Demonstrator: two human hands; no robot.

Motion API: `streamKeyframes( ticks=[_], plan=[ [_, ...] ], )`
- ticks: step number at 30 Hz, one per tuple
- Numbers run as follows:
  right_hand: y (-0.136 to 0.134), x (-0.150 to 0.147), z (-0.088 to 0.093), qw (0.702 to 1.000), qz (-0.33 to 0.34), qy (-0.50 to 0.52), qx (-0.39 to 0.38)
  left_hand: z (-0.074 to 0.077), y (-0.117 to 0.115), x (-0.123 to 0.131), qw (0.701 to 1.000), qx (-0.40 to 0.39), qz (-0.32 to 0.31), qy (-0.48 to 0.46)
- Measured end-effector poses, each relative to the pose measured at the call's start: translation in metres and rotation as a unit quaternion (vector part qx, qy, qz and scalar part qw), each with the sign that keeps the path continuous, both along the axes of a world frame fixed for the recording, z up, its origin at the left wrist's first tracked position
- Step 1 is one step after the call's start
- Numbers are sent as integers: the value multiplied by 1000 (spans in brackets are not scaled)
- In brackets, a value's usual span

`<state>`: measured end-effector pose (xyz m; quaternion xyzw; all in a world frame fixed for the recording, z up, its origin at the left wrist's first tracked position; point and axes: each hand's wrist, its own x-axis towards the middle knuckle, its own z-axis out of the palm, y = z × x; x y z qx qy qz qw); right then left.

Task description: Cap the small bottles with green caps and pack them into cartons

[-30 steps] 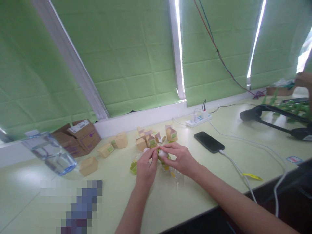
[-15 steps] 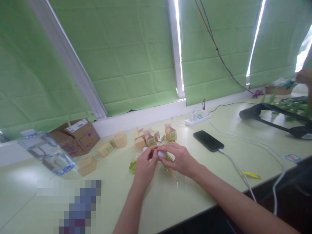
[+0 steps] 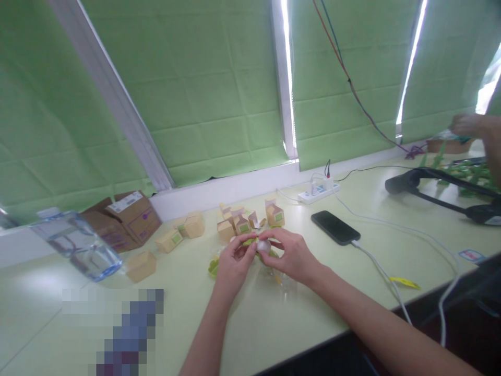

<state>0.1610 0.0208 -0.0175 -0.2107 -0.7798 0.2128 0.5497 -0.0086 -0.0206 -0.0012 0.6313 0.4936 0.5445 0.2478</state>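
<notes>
Above the middle of the table my two hands meet, fingertips almost touching. Between the thumb and fingers of my right hand point(image 3: 291, 254) is a small white round piece point(image 3: 264, 246). My left hand point(image 3: 235, 261) is closed in a pinch right beside it; what its fingertips hold is too small to make out. A light green piece point(image 3: 249, 242) shows just behind the left fingertips. Beside the left wrist lies a green scalloped piece point(image 3: 213, 267). Crumpled clear plastic point(image 3: 287, 284) lies under my right hand.
Behind the hands stand several small tan paper boxes point(image 3: 275, 213), some opened. Leftward are a brown carton point(image 3: 133, 222) and a tilted water bottle point(image 3: 80, 245). To the right lie a phone point(image 3: 335, 227) on a white cable, a power strip point(image 3: 319, 192) and a black headset-like frame point(image 3: 442, 193). Another person's hand point(image 3: 467, 125) reaches in at far right.
My fingers have shifted slightly on the white piece, and more of the green piece shows between my hands. The other person's hand at far right has moved further left into view.
</notes>
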Motion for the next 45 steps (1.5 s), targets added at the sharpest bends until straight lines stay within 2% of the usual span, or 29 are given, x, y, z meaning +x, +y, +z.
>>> streamKeyframes(
  ticks=[5, 8, 12, 15, 18, 21, 30, 45],
  plan=[
    [0, 1, 2, 1000, -17, 5, 13, 1, -1, 0, 996, -50, -2, -69],
    [-1, 2, 4, 1000, -21, 21, -10, -1, 0, -3, 992, -68, -11, -105],
    [-1, 3, 5, 992, 36, 62, -102, -1, 0, -3, 990, -83, -40, -108],
    [1, 4, 5, 974, 88, 87, -190, 1, -2, -2, 993, -81, -33, -83],
    [5, 4, 4, 962, 108, 94, -232, 1, -2, -3, 992, -89, -40, -81],
    [7, 3, 3, 961, 100, 94, -241, -1, -2, -4, 989, -93, -51, -99],
    [6, 1, 3, 961, 81, 118, -235, 0, -1, -2, 992, -77, -32, -96],
    [4, -1, -2, 964, 92, 124, -215, 1, -3, -2, 990, -81, -24, -109]
  ],
)
